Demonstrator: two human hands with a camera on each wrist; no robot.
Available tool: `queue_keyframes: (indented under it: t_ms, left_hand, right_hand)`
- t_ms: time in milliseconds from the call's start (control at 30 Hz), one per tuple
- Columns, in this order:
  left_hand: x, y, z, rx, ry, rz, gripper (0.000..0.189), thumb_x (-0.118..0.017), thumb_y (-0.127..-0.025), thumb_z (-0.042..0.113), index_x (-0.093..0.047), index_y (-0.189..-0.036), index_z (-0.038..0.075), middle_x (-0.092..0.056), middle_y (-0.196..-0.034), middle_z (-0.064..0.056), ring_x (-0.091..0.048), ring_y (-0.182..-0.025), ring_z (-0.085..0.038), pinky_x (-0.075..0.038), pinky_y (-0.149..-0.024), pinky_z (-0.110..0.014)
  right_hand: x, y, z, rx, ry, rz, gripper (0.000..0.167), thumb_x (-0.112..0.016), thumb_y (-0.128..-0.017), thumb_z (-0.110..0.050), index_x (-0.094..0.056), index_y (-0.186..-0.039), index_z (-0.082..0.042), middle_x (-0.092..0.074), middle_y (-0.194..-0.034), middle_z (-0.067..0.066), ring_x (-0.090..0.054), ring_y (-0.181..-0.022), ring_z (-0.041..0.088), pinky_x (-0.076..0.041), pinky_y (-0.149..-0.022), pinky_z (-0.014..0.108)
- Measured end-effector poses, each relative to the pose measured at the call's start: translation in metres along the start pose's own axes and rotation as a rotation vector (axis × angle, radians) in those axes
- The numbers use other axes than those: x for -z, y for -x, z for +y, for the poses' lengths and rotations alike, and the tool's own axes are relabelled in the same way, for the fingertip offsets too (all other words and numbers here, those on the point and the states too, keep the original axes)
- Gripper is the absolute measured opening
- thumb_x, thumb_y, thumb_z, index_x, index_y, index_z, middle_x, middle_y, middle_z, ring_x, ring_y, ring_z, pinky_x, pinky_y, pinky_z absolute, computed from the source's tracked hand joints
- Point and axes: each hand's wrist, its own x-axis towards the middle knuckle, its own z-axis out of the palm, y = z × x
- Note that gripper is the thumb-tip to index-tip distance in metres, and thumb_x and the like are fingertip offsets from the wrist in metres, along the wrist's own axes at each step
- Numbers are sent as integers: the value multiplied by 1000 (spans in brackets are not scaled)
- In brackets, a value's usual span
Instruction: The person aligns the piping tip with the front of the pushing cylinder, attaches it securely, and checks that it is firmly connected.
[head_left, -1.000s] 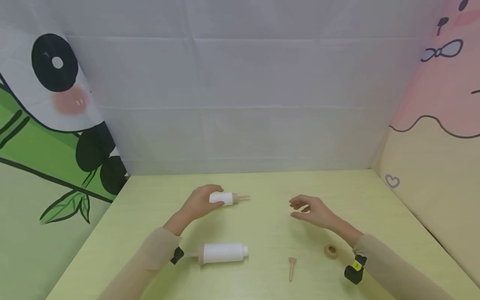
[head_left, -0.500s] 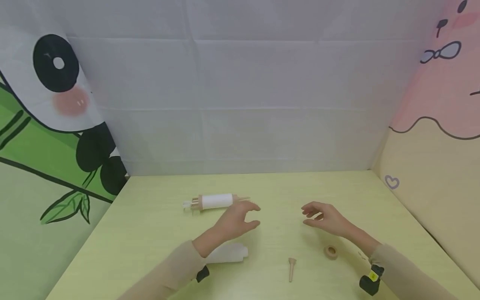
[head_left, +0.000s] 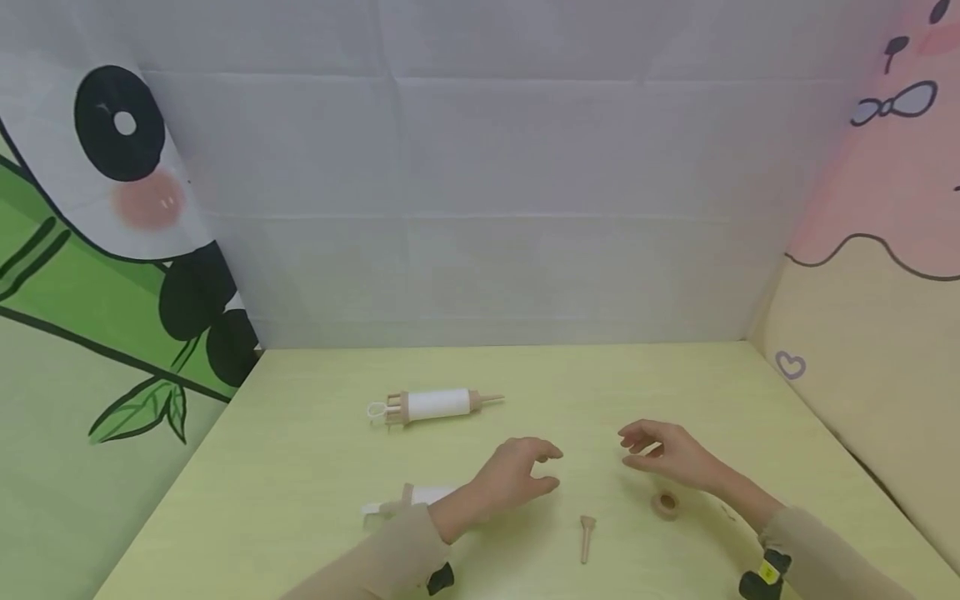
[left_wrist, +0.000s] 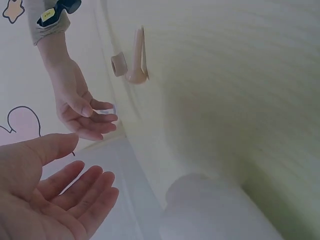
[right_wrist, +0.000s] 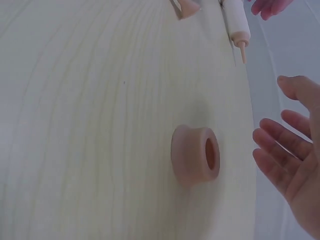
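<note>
Two white syringe-like tubes lie on the table [head_left: 300,467]: the far tube [head_left: 437,405] lies well apart from my hands, and the near tube [head_left: 408,498] is partly hidden under my left forearm. One tan nozzle [head_left: 586,536] and one tan ring [head_left: 664,504] lie near me. My left hand [head_left: 517,479] hovers empty, fingers loosely spread, between the near tube and the nozzle. My right hand [head_left: 671,454] hovers empty, fingers relaxed, just beyond the ring.

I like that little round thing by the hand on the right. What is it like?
The small ring looks like smooth tan plastic or wood, short and thick, with a hole through its middle. It lies alone on the pale green table, hole pointing sideways. Nothing touches it; the right hand hovers near it, fingers relaxed.
</note>
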Motion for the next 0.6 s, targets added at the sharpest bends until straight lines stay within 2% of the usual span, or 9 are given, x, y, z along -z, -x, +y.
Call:
queue_keyframes:
  t_ms: [100,333,467,600]
  left_hand:
    - [-9,-2,5,-6,5,-25,26,-69,-80,11,-65,-105,4,-66,-104,-3,-62,-89,-11,-48,-76,-19]
    - [-28,-6,14,46,63,-70,22,-71,-77,8,-68,-98,4,-68,-97,-2,-62,-78,-5,-45,-65,-10]
    - [-37,-5,16,85,164,-79,21,-72,-74,5,-68,-95,2,-68,-93,-4,-60,-72,-4,-45,-61,-10]
    - [-46,-3,16,133,278,-61,21,-74,-72,3,-67,-92,1,-67,-89,-7,-58,-68,-3,-46,-59,-13]
  right_hand:
    - [-1,3,1,-1,-13,-12,38,-65,-85,-20,-55,-114,2,-62,-102,13,-59,-88,24,-51,-71,26]
    - [0,10,6,4,-8,-21,38,-65,-85,-22,-56,-112,3,-62,-100,13,-59,-86,14,-51,-70,24]
    - [0,15,9,-14,-30,-25,38,-65,-84,-23,-56,-112,2,-62,-100,12,-58,-86,11,-51,-70,24]
    - [-1,21,13,-24,-58,-44,38,-65,-85,-23,-56,-112,2,-61,-100,11,-58,-86,9,-51,-71,24]
